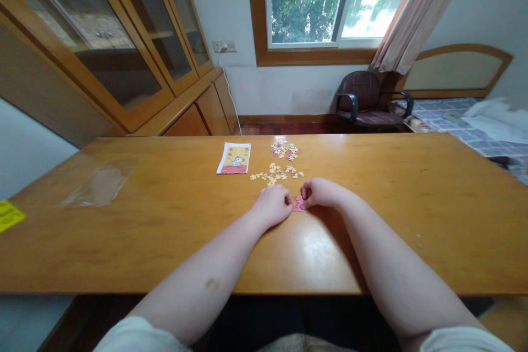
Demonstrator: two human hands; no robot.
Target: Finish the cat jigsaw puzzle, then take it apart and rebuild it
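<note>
Pink jigsaw puzzle pieces (298, 204) lie joined in a small patch on the wooden table. My left hand (275, 203) rests at the patch's left edge, its fingers curled and pressed onto the pieces. From the right, my right hand (319, 192) pinches at the patch's edge with thumb and index finger. Just beyond my hands, yellow puzzle pieces (277, 171) are spread loosely. Farther back sits a mixed pile of puzzle pieces (284, 149). A picture card (234, 158) with a white animal on yellow and pink lies to the left of the pieces.
The wooden table (173, 231) stretches wide to both sides. A clear plastic bag (103, 181) lies on its left part, and a yellow label (10, 215) is at the far left edge. Beyond the table stand a glass-door cabinet (165, 91), an armchair (365, 96) and a bed (449, 113).
</note>
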